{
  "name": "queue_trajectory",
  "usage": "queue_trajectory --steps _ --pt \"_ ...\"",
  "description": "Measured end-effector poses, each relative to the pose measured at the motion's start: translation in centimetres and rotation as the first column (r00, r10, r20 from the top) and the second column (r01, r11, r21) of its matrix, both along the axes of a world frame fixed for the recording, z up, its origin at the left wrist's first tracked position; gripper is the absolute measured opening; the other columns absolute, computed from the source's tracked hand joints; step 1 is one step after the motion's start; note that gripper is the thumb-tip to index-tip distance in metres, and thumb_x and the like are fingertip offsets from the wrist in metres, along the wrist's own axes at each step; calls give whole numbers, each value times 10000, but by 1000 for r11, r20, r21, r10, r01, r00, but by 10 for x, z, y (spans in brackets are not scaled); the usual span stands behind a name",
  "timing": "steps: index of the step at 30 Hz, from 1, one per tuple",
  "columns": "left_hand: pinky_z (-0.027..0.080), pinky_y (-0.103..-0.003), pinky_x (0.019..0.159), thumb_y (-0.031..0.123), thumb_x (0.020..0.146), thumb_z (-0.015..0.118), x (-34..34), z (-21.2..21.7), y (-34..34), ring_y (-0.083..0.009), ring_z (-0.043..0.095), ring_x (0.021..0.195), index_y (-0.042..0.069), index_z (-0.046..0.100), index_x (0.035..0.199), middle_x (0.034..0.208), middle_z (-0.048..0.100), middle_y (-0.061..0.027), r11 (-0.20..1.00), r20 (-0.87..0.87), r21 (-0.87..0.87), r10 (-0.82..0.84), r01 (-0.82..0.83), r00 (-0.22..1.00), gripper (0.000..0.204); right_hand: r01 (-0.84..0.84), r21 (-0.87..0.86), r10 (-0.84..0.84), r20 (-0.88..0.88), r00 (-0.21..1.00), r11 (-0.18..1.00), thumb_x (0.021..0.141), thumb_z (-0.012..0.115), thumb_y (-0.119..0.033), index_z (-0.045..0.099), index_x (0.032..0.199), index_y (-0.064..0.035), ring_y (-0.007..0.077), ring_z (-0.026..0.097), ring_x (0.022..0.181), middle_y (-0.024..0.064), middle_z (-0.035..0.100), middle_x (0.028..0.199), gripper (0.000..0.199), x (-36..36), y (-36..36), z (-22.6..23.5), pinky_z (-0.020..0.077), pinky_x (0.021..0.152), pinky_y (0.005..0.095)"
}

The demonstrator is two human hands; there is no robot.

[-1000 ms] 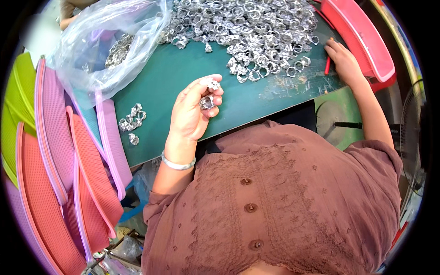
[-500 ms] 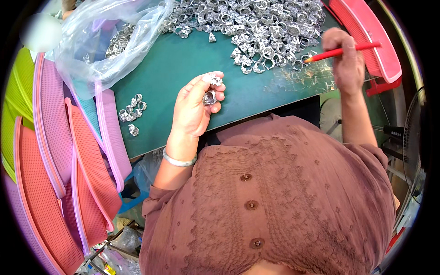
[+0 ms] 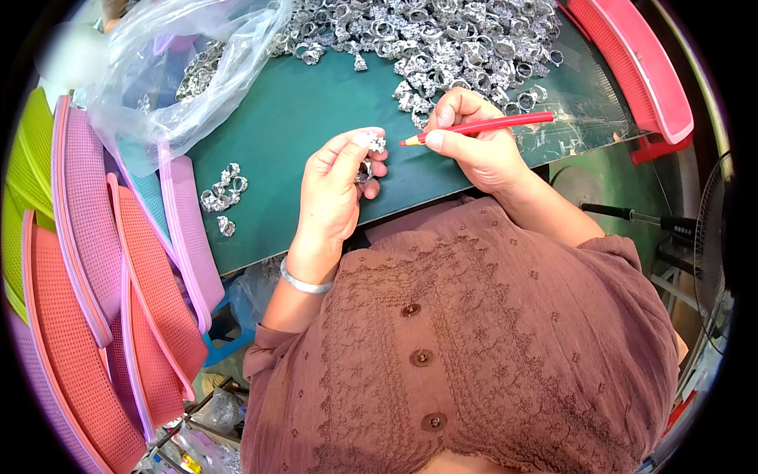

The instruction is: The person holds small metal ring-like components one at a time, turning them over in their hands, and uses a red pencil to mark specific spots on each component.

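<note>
A green table (image 3: 316,95) bore a heap of silver rings (image 3: 474,43) along its far side and a clear plastic bag (image 3: 138,91) at the left. Above it, the left hand (image 3: 335,178) and right hand (image 3: 485,150) were both closed: the right gripping a red pencil (image 3: 517,122), the left holding an upper ring (image 3: 377,144) and a lower ring (image 3: 364,171).

tally at one green table (image 3: 308,103)
left hand (image 3: 332,186), one; right hand (image 3: 482,150), one; red pencil (image 3: 505,124), one; held silver pieces (image 3: 377,144), two; bangle (image 3: 305,284), one; shirt buttons (image 3: 421,358), three; clear bag (image 3: 189,126), one; rings (image 3: 466,47) in one heap, too many to count; left-side baskets (image 3: 79,340) overlapped, count uncertain
</note>
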State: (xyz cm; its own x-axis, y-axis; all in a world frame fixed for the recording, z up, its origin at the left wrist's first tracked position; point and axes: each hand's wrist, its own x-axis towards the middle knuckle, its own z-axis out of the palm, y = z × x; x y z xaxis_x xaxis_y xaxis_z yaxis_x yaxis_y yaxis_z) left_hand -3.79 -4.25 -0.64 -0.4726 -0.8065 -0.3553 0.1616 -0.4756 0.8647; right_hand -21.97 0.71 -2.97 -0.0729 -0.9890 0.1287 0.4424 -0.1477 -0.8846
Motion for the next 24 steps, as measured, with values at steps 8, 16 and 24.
queue_trajectory --steps 8,16,24 --pt "368 -179 452 173 857 520 -7 3 3 -80 508 626 13 604 921 751 575 -37 998 85 -56 -2 7 996 192 -31 65 40 -139 989 997 771 608 -62 537 817 -26 75 553 689 12 556 780 92 6 3 12 449 614 198" --pt "364 -174 441 169 854 528 -8 1 5 -72 502 609 8 607 908 738 577 -35 997 93 -83 -4 11 996 187 -51 48 60 -229 971 998 771 610 -84 535 803 -23 57 518 707 2 549 757 102 8 3 12 429 625 206" --pt "362 -173 439 167 851 530 -9 2 5 -71 501 605 11 610 894 738 578 -36 997 109 -71 2 6 994 180 -44 41 53 -267 962 998 777 599 -85 538 799 -27 58 520 703 0 553 758 87 7 2 9 426 627 206"
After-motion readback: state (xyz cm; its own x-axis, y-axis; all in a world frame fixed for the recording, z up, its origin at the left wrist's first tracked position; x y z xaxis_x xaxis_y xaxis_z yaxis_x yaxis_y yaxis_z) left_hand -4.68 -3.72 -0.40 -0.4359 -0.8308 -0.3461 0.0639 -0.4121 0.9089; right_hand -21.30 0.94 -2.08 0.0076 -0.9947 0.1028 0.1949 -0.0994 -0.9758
